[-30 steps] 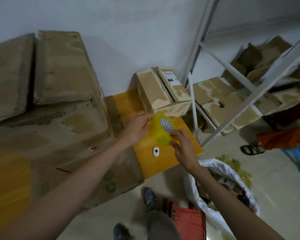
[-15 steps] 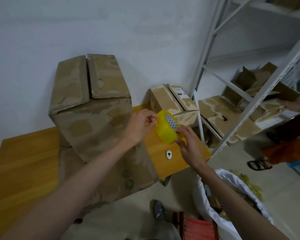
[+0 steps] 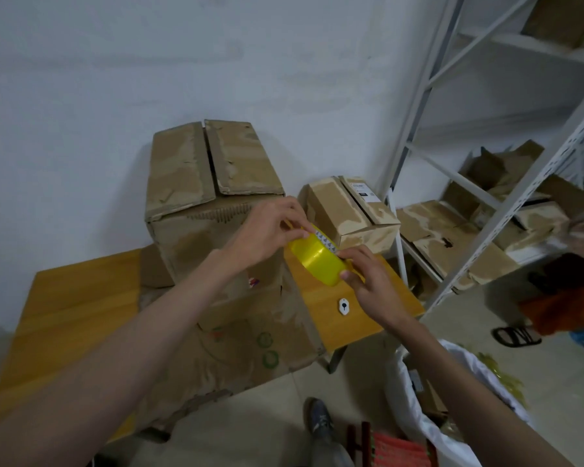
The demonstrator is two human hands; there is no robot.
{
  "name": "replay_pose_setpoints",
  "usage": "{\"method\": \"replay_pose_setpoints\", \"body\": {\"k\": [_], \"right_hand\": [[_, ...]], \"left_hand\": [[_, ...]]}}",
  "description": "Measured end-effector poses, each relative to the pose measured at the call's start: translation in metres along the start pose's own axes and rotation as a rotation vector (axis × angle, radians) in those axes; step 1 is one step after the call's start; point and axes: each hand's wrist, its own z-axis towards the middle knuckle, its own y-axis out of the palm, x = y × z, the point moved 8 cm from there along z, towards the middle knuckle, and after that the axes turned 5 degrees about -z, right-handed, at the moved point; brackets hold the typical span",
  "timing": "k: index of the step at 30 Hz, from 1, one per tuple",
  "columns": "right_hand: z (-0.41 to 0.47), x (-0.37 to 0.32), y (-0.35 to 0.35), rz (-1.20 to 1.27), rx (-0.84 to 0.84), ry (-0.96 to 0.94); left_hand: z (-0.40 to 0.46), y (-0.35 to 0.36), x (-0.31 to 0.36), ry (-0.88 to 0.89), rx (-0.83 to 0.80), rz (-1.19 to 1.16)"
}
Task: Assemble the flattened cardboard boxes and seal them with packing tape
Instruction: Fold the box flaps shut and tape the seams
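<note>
While both hands grip the yellow tape roll (image 3: 317,259) above the table (image 3: 81,298), left hand (image 3: 267,230) picking its edge, right hand (image 3: 368,281) steadying, the film may split; tall box (image 3: 209,203) unsealed

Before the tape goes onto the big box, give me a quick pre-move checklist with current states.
1. Tape roll held: ok, left hand and right hand both grip it.
2. Free tape end peeled: cannot tell, fingers cover it.
3. Big box erected on the table: ok.
4. Top flaps shut flat: not ok, a gap shows at the seam.
5. Seam unobstructed: ok.
</note>
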Motion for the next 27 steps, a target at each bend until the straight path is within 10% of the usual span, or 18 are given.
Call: {"method": "replay_pose_setpoints", "body": {"k": [16, 27], "right_hand": [[-0.006, 0.001, -0.002, 0.171, -0.227, 0.146], [0.011, -0.014, -0.014, 0.197, -0.263, 0.158]], "left_hand": [[-0.022, 0.006, 0.009, 0.193, 0.117, 0.158], [-0.015, -0.008, -0.012, -0.118, -0.06, -0.086]]}}
